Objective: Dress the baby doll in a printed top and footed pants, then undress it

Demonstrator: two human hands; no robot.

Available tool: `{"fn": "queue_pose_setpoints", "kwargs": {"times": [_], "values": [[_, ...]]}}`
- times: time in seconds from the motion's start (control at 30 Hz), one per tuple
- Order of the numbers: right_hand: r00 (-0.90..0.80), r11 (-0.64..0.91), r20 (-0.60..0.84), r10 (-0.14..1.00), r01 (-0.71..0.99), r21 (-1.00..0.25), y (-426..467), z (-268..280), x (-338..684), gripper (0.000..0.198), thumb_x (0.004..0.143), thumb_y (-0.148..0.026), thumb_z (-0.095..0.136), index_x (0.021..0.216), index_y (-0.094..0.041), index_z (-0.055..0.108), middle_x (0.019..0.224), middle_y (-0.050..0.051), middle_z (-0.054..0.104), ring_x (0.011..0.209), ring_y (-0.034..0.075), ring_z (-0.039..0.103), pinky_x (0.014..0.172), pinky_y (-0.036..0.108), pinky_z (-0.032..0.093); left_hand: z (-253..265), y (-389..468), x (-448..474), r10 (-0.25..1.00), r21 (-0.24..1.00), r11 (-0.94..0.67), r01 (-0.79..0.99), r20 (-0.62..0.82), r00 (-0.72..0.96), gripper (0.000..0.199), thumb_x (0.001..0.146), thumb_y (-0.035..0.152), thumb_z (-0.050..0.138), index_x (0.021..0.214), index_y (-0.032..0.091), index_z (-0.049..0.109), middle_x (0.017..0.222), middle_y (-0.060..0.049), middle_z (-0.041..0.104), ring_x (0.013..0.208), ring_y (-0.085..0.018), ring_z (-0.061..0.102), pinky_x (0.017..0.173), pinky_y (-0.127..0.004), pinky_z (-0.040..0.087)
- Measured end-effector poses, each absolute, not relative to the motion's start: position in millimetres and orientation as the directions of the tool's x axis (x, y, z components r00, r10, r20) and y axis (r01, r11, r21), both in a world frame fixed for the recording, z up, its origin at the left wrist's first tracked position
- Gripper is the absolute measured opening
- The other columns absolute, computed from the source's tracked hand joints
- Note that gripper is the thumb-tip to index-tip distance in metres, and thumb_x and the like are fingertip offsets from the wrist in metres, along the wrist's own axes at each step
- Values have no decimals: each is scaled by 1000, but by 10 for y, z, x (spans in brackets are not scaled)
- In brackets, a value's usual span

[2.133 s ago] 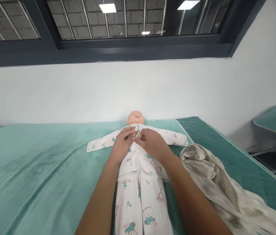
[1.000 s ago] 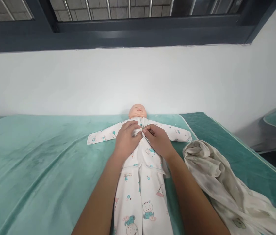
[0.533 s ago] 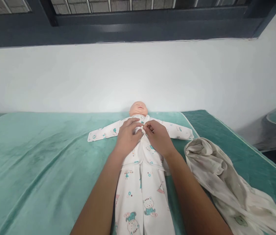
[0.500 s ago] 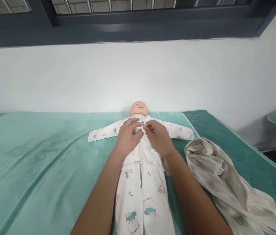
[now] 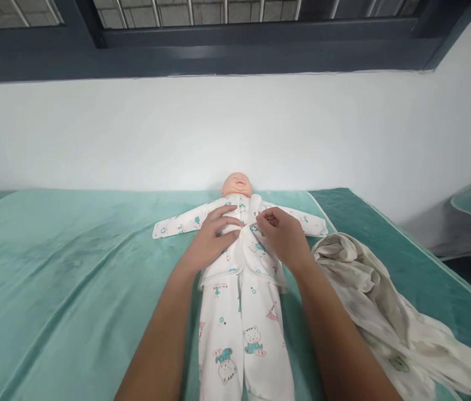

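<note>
A baby doll (image 5: 237,184) lies on its back, dressed in a white printed baby jacket (image 5: 223,266) with both sleeves stretched out sideways. White trousers (image 5: 222,328) with cat prints cover its legs. Flat on the jacket's chest rests my left hand (image 5: 215,236), its fingers spread. My right hand (image 5: 281,231) pinches the edge of the jacket's front panel between thumb and fingertips, lifting it slightly to the right. What exactly sits in the pinch is small, a bit of the jacket's cloth or a tie.
Green sheeting (image 5: 72,267) covers the bed. A crumpled pale cloth (image 5: 369,284) lies to the right of the doll. Behind the bed rises a white wall (image 5: 176,128), with a dark window frame (image 5: 260,50) above it.
Both hands were close together at the jacket's middle. My right hand has drawn right with the jacket edge, and my left hand has flattened out and shifted slightly left.
</note>
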State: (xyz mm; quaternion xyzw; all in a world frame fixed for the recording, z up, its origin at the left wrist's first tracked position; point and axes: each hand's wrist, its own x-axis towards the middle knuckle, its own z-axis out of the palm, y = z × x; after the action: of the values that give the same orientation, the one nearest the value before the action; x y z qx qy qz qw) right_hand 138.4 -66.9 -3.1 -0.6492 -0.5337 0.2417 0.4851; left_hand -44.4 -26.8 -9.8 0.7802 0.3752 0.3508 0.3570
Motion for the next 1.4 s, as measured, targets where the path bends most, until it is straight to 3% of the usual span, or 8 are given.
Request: {"fn": "queue_pose_setpoints", "kwargs": {"times": [0.2, 0.3, 0.4, 0.63, 0.77, 1.03, 1.23, 1.4], "values": [[67, 76, 187, 980, 743, -665, -964, 55, 1205, 23, 83, -37, 63, 72, -23, 48, 73, 1, 58, 64, 17, 51, 57, 29, 32, -88, -319, -520, 789, 775, -515, 366, 263, 555, 18, 89, 35, 58, 101, 32, 71, 154, 1, 39, 146, -25, 32, 112, -40, 41], [53, 48, 184, 982, 862, -505, -991, 32, 1065, 16, 84, -30, 61, 79, -21, 49, 84, 5, 57, 66, 17, 50, 57, 29, 28, -85, -314, -493, 796, 762, -521, 385, 270, 542, 16, 89, 31, 59, 98, 30, 71, 153, 1, 41, 145, -25, 34, 118, -44, 32], [61, 35, 193, 979, 888, -459, -965, 0, 1026, 9, 88, -24, 54, 81, -21, 48, 85, 5, 56, 65, 16, 47, 58, 30, 26, -82, -323, -478, 805, 768, -506, 392, 257, 535, 14, 87, 28, 59, 96, 30, 70, 153, 1, 40, 145, -25, 32, 120, -47, 29], [-138, 245, 210, 968, 704, -667, -894, 5, 1309, 17, 82, -17, 50, 67, -21, 43, 66, -4, 47, 63, 13, 43, 60, 28, 30, -94, -345, -485, 830, 809, -459, 368, 244, 501, 11, 85, 30, 62, 95, 30, 68, 153, 5, 40, 146, -22, 30, 112, -39, 40], [-148, 239, 187, 971, 581, -778, -856, -29, 1402, 12, 80, -17, 51, 69, -21, 49, 62, -6, 44, 61, 12, 41, 58, 27, 31, -99, -338, -475, 828, 798, -472, 374, 256, 499, 11, 84, 31, 64, 94, 30, 70, 152, 4, 42, 145, -23, 32, 115, -41, 37], [-105, 324, 334, 937, 622, -713, -828, -90, 1361, 14, 85, -18, 50, 72, -21, 53, 71, -4, 47, 66, 13, 44, 63, 28, 33, -103, -335, -442, 835, 810, -470, 351, 279, 474, 13, 86, 32, 64, 89, 29, 76, 149, 3, 47, 143, -22, 36, 120, -41, 30], [-38, 307, 382, 923, 671, -675, -798, -126, 1300, 14, 85, -17, 50, 72, -21, 51, 74, -2, 48, 68, 14, 46, 65, 29, 34, -86, -350, -406, 841, 775, -475, 417, 260, 475, 15, 82, 20, 61, 90, 27, 72, 150, 4, 46, 144, -21, 34, 123, -42, 25], [40, 256, 333, 942, 556, -791, -779, -158, 1315, 10, 82, -22, 53, 72, -21, 54, 69, -3, 49, 65, 13, 45, 63, 28, 34, -89, -366, -407, 839, 747, -490, 450, 264, 476, 13, 82, 18, 57, 88, 26, 66, 152, 4, 43, 145, -21, 32, 122, -44, 26]]}}
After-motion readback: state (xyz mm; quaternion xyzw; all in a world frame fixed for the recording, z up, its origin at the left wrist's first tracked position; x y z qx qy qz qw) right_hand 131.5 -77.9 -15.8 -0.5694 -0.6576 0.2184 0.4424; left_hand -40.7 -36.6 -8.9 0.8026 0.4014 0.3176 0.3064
